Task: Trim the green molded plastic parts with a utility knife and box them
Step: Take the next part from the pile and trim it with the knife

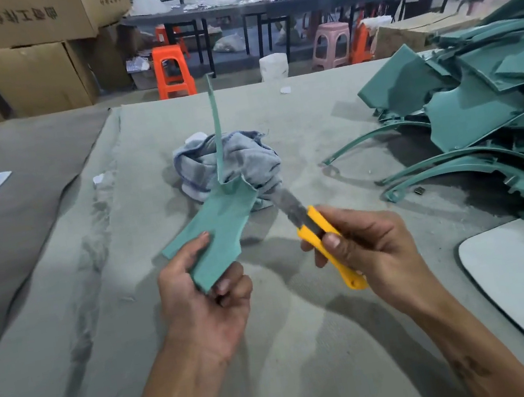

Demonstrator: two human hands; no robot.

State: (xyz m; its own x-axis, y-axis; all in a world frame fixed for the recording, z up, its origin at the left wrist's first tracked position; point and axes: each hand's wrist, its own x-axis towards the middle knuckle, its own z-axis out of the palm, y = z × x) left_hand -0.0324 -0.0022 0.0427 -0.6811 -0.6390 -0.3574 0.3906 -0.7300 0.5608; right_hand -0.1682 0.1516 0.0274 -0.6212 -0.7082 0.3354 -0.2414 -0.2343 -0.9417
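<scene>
Stacked cardboard boxes (28, 53) stand at the far left behind the grey cloth-covered tabletop (64, 295). The left hand (200, 296) holds a green molded plastic part (221, 228) above the tabletop, thumb on top and fingers (224, 287) curled beneath, its thin strip rising upright. Behind lies a crumpled grey rag (248, 159). The right hand (362, 244) grips a yellow utility knife (324, 240), the blade tip at the part's right edge. A pile of green parts (478, 105) lies at the right.
</scene>
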